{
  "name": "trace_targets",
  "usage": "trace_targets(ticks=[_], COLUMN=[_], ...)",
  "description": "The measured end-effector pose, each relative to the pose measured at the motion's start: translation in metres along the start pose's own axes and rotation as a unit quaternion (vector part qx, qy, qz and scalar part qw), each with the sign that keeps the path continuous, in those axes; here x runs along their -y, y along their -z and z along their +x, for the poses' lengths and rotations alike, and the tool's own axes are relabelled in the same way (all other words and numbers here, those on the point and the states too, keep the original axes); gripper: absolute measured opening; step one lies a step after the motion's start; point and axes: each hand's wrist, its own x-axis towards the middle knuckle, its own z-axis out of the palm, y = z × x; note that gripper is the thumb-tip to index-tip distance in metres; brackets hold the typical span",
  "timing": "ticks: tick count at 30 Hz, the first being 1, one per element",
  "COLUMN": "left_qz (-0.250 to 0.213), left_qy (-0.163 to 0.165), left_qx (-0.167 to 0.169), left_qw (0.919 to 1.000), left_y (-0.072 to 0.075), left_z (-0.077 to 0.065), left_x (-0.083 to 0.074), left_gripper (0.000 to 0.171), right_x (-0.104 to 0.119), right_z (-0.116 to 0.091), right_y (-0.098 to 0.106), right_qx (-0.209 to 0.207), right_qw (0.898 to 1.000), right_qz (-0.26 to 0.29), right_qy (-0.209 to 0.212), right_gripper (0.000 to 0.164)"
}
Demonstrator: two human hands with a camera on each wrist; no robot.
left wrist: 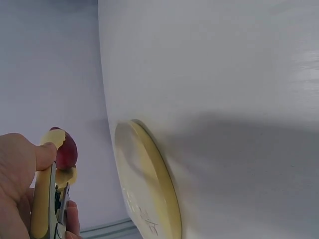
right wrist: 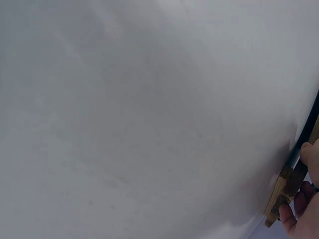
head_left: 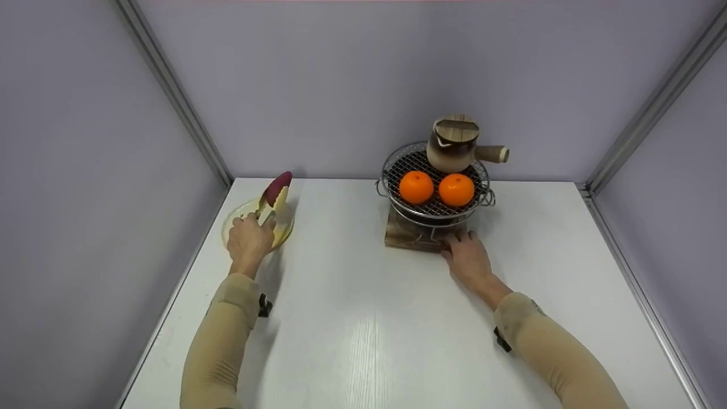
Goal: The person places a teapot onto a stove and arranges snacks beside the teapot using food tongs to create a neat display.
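Observation:
My left hand (head_left: pixel 250 237) grips a pair of pale yellow-and-metal tongs (left wrist: pixel 44 201) at the left of the table. Between the tong tips is a dark red-purple sweet potato (head_left: pixel 276 191), raised over a pale yellow plate (head_left: pixel 287 228). In the left wrist view the sweet potato (left wrist: pixel 67 153) shows behind my thumb, with the plate (left wrist: pixel 169 204) below. My right hand (head_left: pixel 470 258) holds the near right corner of a wooden base (head_left: pixel 400 236) under a round wire grill (head_left: pixel 404 149). Thumb and fingers pinch the wood's edge (right wrist: pixel 285 191) in the right wrist view.
Two oranges (head_left: pixel 416 187) sit side by side on the front of the grill mesh. Behind them stands a brown side-handled teapot (head_left: pixel 450 156) with a wooden lid, its handle sticking out right. Pale walls (head_left: pixel 318 102) enclose the white table (head_left: pixel 341 295) at the back and sides.

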Motion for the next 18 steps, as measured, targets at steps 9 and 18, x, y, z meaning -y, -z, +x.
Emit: trace_targets(ticks=[9,18], left_qz=[0.014,0.008], left_qy=[-0.025,-0.04], left_qx=[-0.008,-0.02], left_qw=[0.9996,0.999], left_y=[0.005,0.011], left_z=[-0.005,-0.007], left_x=[-0.011,-0.017], left_gripper=[0.066,0.066], right_x=[0.001,0.003], right_z=[0.0,0.0], right_y=[0.002,0.004], right_qx=[0.006,0.004], right_qw=[1.0,1.0], right_qz=[0.006,-0.003], right_qy=[-0.005,0.004], right_gripper=[0.036,0.035])
